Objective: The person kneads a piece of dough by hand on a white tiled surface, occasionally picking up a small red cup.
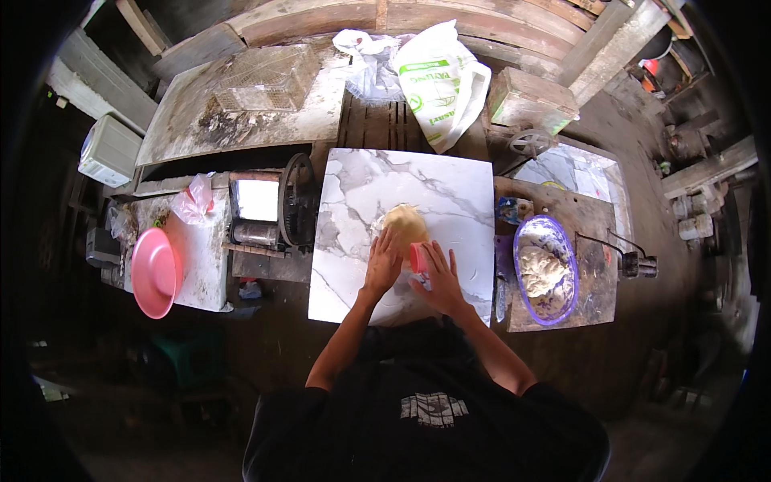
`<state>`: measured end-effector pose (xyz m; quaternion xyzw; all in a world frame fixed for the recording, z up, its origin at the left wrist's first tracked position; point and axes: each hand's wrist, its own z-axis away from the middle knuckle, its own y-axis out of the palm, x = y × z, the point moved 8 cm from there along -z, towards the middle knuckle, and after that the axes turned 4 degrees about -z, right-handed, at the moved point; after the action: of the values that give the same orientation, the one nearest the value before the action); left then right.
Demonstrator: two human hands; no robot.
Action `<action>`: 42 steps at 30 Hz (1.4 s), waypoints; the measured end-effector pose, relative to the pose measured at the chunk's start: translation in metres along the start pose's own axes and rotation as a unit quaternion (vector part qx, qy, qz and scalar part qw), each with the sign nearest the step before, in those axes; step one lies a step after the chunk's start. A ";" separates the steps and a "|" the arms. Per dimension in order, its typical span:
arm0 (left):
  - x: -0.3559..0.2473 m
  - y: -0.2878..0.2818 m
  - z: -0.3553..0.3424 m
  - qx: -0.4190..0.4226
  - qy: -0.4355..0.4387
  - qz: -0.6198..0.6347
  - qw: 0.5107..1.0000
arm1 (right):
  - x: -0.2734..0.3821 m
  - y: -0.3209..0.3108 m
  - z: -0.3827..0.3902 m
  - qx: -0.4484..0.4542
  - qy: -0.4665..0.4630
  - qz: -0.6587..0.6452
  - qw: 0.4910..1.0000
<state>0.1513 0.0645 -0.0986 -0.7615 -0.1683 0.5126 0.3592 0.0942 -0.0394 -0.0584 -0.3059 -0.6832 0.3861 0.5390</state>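
On a white grey-veined marble-look board (462,189) lies a flattened mound of pale dough (404,218). My left hand (384,263) rests on the near left part of the dough, its fingers stretched out. Just to its right, my right hand (438,277) has its thumb and fingers around a small pinkish-red piece (418,257) at the dough's near edge. Much of that piece is hidden by the hand, and I cannot make out its kind. A light dusting marks the board near my hands.
Right of the board, a purple-rimmed basin (575,277) holds more dough (540,271). A hand-cranked roller machine with a large wheel (298,201) stands to the left, beyond it a pink bowl (155,273). A white-green sack (442,84) lies behind the board.
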 end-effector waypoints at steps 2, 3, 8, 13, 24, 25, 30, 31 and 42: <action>0.001 0.007 -0.008 0.009 0.008 -0.065 0.998 | -0.003 0.006 -0.008 -0.025 0.042 -0.010 0.999; 0.002 0.010 -0.011 0.015 0.010 -0.132 0.991 | -0.003 0.010 -0.014 -0.027 0.043 -0.008 0.999; -0.003 0.012 0.004 0.010 -0.002 -0.196 0.981 | -0.011 0.013 -0.054 -0.124 0.018 0.004 0.992; -0.007 0.014 0.011 0.026 0.001 -0.179 0.983 | -0.009 -0.007 -0.125 -0.152 0.013 0.053 0.987; -0.019 0.001 0.029 0.052 -0.008 -0.187 0.981 | 0.027 -0.013 -0.008 -0.176 -0.050 0.011 0.983; -0.020 -0.001 0.025 0.048 -0.005 -0.189 0.981 | 0.019 -0.008 -0.017 -0.184 -0.034 -0.012 0.982; -0.020 0.008 0.022 0.023 0.010 -0.193 0.981 | -0.010 -0.011 -0.118 -0.172 0.028 0.027 0.984; -0.019 0.007 0.021 0.021 0.011 -0.197 0.980 | -0.009 -0.013 -0.132 -0.175 0.007 0.013 0.985; -0.017 0.002 0.022 0.049 -0.038 -0.177 0.982 | 0.018 -0.011 -0.005 -0.135 -0.056 0.005 0.989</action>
<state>0.1241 0.0610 -0.0938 -0.6813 -0.2888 0.4765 0.4748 0.0949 -0.0292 -0.0399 -0.3575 -0.7568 0.3096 0.4513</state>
